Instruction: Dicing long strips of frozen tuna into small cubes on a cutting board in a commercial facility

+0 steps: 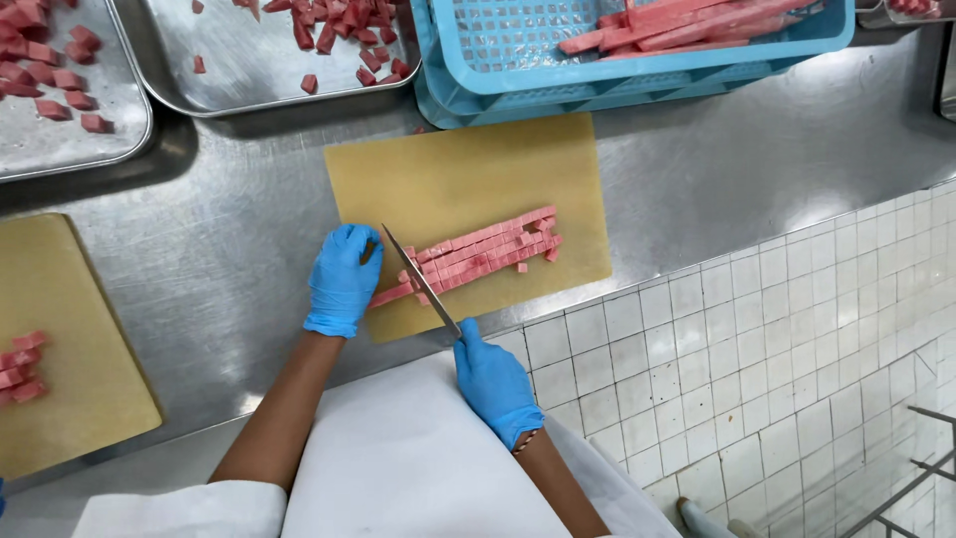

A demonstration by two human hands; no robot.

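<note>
Pink meat strips [478,254] lie side by side on a tan cutting board [468,169], with the right part cut into small cubes. My left hand [342,279], in a blue glove, presses on the left ends of the strips. In a blue glove as well, my right hand [493,384] grips the handle of a knife [420,281]. Its blade lies across the strips, just right of my left fingers.
Two steel trays [249,80] [60,149] at the back hold pink cubes. A blue plastic crate [617,75] holds long pink strips. A second tan board [70,369] with some cubes lies at left. White floor tiles [777,369] show at right.
</note>
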